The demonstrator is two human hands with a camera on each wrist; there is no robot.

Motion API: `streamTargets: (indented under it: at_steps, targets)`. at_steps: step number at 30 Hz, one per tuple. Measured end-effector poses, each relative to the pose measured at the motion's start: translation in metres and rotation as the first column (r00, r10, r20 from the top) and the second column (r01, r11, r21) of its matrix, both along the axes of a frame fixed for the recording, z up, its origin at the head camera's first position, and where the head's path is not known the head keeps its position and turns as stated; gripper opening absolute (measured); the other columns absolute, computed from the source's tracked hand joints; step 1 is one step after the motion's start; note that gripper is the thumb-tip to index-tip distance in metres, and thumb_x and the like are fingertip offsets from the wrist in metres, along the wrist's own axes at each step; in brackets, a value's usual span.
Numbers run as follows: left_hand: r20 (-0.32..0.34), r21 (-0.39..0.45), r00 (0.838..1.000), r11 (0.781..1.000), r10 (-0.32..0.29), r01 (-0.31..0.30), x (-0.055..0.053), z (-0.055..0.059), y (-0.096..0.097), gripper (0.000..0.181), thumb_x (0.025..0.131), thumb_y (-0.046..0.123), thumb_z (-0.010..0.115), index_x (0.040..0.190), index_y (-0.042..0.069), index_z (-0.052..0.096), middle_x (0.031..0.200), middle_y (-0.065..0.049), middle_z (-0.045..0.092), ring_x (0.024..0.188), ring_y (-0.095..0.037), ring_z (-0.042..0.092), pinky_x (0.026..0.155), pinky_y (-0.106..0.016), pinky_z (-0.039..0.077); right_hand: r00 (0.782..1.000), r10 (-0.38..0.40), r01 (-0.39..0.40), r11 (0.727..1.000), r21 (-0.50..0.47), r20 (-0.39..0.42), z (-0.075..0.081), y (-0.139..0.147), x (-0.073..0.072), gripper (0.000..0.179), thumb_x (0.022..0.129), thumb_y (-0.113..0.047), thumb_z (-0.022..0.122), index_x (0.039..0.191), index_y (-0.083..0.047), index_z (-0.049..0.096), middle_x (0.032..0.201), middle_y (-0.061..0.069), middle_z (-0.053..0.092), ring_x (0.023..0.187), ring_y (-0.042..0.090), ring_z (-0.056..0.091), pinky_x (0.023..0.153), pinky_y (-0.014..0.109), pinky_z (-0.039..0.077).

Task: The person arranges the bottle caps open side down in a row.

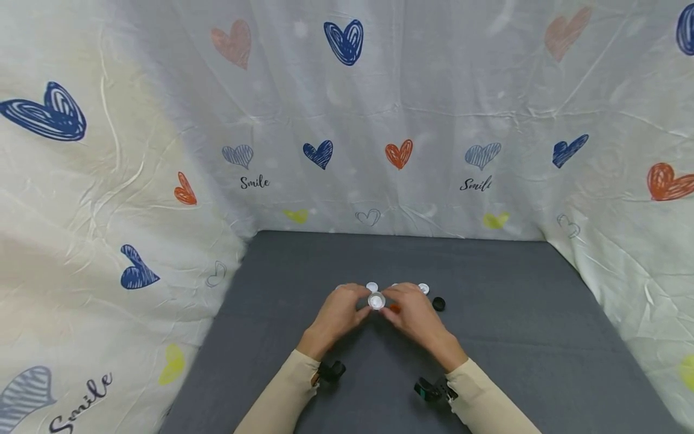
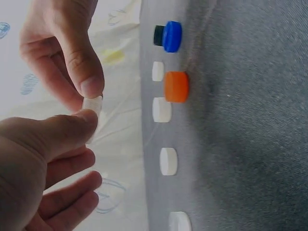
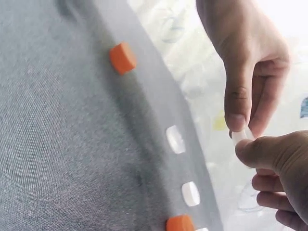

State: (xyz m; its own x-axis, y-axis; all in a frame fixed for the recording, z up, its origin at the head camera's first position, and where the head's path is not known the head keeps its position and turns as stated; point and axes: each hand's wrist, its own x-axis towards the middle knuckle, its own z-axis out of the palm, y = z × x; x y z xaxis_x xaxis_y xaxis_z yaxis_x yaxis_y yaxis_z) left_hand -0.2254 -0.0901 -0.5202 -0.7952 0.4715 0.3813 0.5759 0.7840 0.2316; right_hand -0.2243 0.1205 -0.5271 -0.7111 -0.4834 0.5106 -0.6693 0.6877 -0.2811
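Observation:
A white bottle cap [image 1: 376,300] with a ribbed side is held up between both hands over the grey table. On its left side, my left hand [image 1: 337,314] pinches it between thumb and fingers. The right hand [image 1: 416,314] grips the opposite side the same way. In the left wrist view the cap [image 2: 93,104] stands edge-on between the two thumbs. Beyond the hands, an orange cap [image 2: 176,87] and several white caps, one of them [image 2: 168,161] near the middle, lie on the table. The right wrist view shows another orange cap [image 3: 123,58] apart from the rest.
A blue cap [image 2: 172,36] sits in front of a dark one [image 2: 158,35]. The head view has a black cap [image 1: 438,304] right of the right hand and a white cap [image 1: 423,289] behind it. A heart-printed cloth [image 1: 352,120] hangs around the grey table [image 1: 347,259].

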Motion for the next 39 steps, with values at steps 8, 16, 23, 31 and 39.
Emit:
streamTargets:
  at_steps: [8,16,23,31,39]
  targets:
    - [-0.058,0.107,0.998,0.994,-0.031,0.037,0.009,0.008,0.0,0.032,0.081,0.027,0.086,0.11,0.017,0.076,0.107,0.004,0.076,0.104,-0.013,0.069,0.095,-0.035,0.054,0.999,-0.001,-0.003,0.992,-0.13,-0.032,0.006,0.007,0.011,0.034,0.079,-0.022,0.087,0.11,-0.012,0.076,0.109,0.0,0.074,0.105,0.022,0.067,0.094,0.046,0.052]
    - [-0.115,0.168,0.991,0.982,-0.063,0.082,0.019,0.004,-0.004,0.036,0.079,0.026,0.087,0.11,0.013,0.076,0.109,0.0,0.075,0.104,-0.016,0.07,0.093,-0.034,0.056,0.999,0.005,-0.011,0.986,-0.166,-0.034,0.003,0.007,0.021,0.044,0.075,-0.021,0.09,0.115,-0.009,0.075,0.115,0.003,0.073,0.11,0.023,0.066,0.094,0.047,0.053]
    - [-0.103,0.186,0.991,0.977,-0.09,0.109,0.022,0.002,-0.004,0.037,0.078,0.023,0.088,0.112,0.013,0.075,0.112,0.0,0.075,0.107,-0.016,0.069,0.096,-0.034,0.055,0.999,0.027,-0.032,0.983,-0.182,-0.028,-0.001,0.009,0.025,0.048,0.076,-0.021,0.089,0.119,-0.008,0.073,0.12,0.004,0.072,0.112,0.023,0.065,0.097,0.048,0.051]
    - [-0.088,0.203,0.991,0.972,-0.103,0.119,0.023,0.0,-0.004,0.04,0.076,0.017,0.089,0.113,0.013,0.075,0.113,-0.001,0.074,0.107,-0.016,0.069,0.095,-0.035,0.055,0.999,0.04,-0.045,0.981,-0.191,-0.026,-0.004,0.009,0.026,0.048,0.074,-0.018,0.09,0.118,-0.008,0.074,0.118,0.003,0.072,0.112,0.022,0.065,0.097,0.048,0.051]
    - [-0.173,0.218,0.978,0.965,-0.112,0.149,0.023,-0.004,-0.006,0.045,0.077,0.015,0.088,0.12,0.009,0.073,0.118,-0.002,0.073,0.111,-0.017,0.068,0.097,-0.034,0.054,0.998,0.043,-0.05,0.979,-0.198,-0.039,-0.002,0.011,0.024,0.046,0.077,-0.022,0.088,0.118,-0.007,0.073,0.118,0.005,0.072,0.111,0.023,0.066,0.096,0.047,0.052]
